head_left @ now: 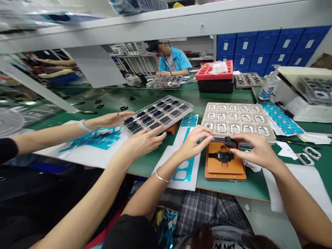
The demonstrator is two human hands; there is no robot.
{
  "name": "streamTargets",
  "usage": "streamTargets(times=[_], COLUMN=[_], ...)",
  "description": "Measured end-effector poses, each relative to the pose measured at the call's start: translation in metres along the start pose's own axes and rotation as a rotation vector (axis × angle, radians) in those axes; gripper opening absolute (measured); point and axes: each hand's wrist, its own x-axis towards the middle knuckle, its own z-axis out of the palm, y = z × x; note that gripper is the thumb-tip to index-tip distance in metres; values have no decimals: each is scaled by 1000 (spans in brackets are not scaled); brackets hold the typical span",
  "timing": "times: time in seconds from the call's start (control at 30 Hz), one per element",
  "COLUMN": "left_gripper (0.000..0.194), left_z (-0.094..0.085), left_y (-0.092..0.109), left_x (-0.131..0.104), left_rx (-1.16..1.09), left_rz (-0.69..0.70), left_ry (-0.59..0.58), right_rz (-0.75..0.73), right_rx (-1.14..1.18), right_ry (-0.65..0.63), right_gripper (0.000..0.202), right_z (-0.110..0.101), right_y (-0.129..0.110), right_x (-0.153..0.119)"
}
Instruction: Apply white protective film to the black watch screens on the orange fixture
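Between thumb and fingers, my right hand (255,150) grips a small black part (230,142) above the orange fixture (214,168). A flat black piece (225,157) lies in the recess of that fixture. My left hand (194,142) hovers just left of the fixture, fingers apart, holding nothing. Behind the fixture is a beige tray (272,135) with rows of white frames. Blue adhesive film (184,172) on white backing lies below my left wrist.
At left, a co-worker's two hands (140,143) hold a clear tray (169,121) of black parts. Another person sits across the table. A sanitizer bottle (269,86), blue sticker sheet (282,117) and loose white frames (312,153) are at right. A shelf beam (166,26) crosses above.
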Motion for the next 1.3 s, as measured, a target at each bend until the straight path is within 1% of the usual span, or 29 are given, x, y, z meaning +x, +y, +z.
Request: streamTargets(times=[0.07,0.1,0.13,0.2,0.3,0.4,0.47,0.6,0.73,0.87,1.17,1.3], left_gripper=[39,41,43,45,42,41,41,31,23,20,15,16], left_z=[1,2,3,5,4,0,-1,1,3,4,6,5], left_y=[-9,-12,-15,-19,-22,-23,-23,-23,-22,-23,-23,-22], left_x=[2,1,-2,-8,-16,-20,-21,-22,-21,-20,-20,-20], left_rx=[-56,-90,-119,-156,-172,-143,-109,-80,-54,-50,-23,-22], left_rz=[35,52,65,76,99,128,142,222,349,425,448,459], left_ry=[-77,-86,-76,-18,34,28,10,-15,4,3,-13,24], right_rz=[-10,-12,-15,-24,-34,-37,-38,-64,-80,-70,-57,-37], right_rx=[-12,-20,-28,-39,-33,-28,-22,3,27,44,28,24], right_ry=[-32,-52,-72,-107,-132,-161,-214,-304,-320,-326,-323,-328], right_gripper=[25,24,24,23,22,21,22,22,19,17,19,22], right_z=[0,0,0,0,-1,-2,-1,4,8,8,11,12], right_y=[-1,-2,-2,-4,-8,-11,-12,-14,-16,-17,-19,-21], right_x=[1,1,1,1,0,1,2,4,5,5,5,5])
